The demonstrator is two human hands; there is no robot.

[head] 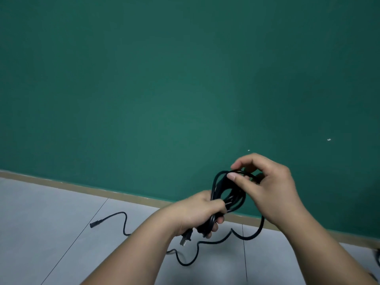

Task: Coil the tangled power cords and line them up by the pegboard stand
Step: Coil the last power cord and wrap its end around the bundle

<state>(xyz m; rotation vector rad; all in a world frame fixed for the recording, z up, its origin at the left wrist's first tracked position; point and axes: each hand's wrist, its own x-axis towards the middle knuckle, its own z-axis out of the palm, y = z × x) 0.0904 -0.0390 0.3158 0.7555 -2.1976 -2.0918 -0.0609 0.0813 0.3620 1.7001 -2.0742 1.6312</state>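
To your left the grey floor [51,223] gives you wide room to reach. The loose cord [249,238] snakes across the tiles in front of you, its connector [93,224] lying far left. Ahead, the green wall [164,79] and its baseboard [82,187] block any reach further forward, and a dark object [377,256] sits at the right edge

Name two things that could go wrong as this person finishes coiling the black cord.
1. The loose tail lies in waves on the floor; pulled in quickly, it might kink or whip its connector end about.
2. The left hand grips the coil at one side only, while the right hand pinches the top loop. If either slackens, loops could spill and retangle.
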